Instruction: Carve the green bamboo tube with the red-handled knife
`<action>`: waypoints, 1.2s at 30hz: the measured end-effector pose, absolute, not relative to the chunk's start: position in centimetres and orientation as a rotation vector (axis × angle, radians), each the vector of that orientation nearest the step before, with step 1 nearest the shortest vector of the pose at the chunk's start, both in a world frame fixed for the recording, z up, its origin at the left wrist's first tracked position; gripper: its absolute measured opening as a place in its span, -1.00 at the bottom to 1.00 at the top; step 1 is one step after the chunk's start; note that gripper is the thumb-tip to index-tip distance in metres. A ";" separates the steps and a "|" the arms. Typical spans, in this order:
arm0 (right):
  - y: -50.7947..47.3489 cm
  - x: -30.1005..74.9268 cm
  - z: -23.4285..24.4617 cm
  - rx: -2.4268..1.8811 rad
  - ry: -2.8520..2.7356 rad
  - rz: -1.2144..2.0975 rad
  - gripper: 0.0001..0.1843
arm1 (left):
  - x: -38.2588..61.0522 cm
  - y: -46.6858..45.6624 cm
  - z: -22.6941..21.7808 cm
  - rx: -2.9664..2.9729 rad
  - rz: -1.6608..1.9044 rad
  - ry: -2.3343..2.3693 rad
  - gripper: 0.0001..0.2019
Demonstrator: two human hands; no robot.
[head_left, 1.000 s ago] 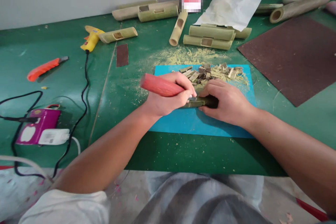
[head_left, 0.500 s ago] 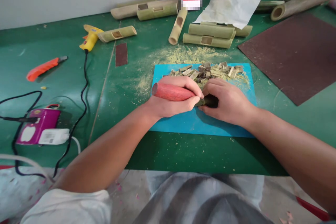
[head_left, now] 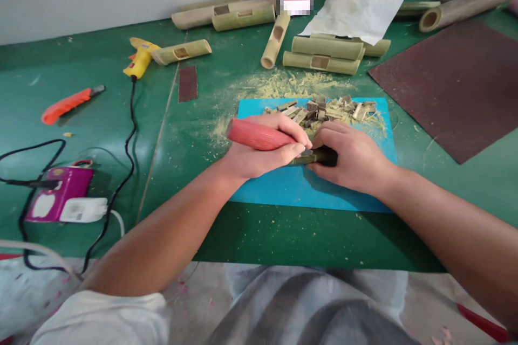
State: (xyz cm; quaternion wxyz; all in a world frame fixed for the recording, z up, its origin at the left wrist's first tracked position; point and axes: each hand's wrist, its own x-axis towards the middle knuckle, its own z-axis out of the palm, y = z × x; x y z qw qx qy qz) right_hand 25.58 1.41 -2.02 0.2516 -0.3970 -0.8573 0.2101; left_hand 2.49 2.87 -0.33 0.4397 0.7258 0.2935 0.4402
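A carving tool with a thick red wooden handle [head_left: 259, 135] is gripped in my left hand [head_left: 269, 153]; its tip is mostly hidden by my fingers. Beneath that tip lies a dark green bamboo piece [head_left: 309, 159]. My right hand [head_left: 350, 153] is wrapped round the bamboo's right part, thumb on the near side and fingers on the far side. Both hands rest over a blue mat [head_left: 315, 188]. Just behind them, a heap of bamboo chips [head_left: 318, 109] and shavings covers the mat's far edge.
Several bamboo tubes [head_left: 321, 62] with cut openings lie at the back, some under white paper [head_left: 356, 13]. On the left are a yellow glue gun [head_left: 140, 59], an orange utility knife [head_left: 67, 107] and a purple power strip [head_left: 67, 188] with cords. A brown sheet [head_left: 453, 86] lies right.
My left hand has shifted slightly left, and the tool's handle end has risen, tilting it more steeply. More of the bamboo shows between my hands. My right hand keeps its place.
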 end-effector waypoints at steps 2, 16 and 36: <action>1.4 25.6 -2.0 -1.070 -2.334 0.563 -0.88 | 2.4 2.9 -0.3 1.863 1.041 0.727 -0.95; 1.4 25.4 -2.0 -1.092 -2.354 0.571 -0.88 | 2.8 3.0 -0.5 1.827 1.232 0.740 -0.82; 1.3 25.4 -1.9 -1.092 -2.344 0.577 -0.87 | 2.4 3.0 -0.4 1.944 1.078 0.744 -0.90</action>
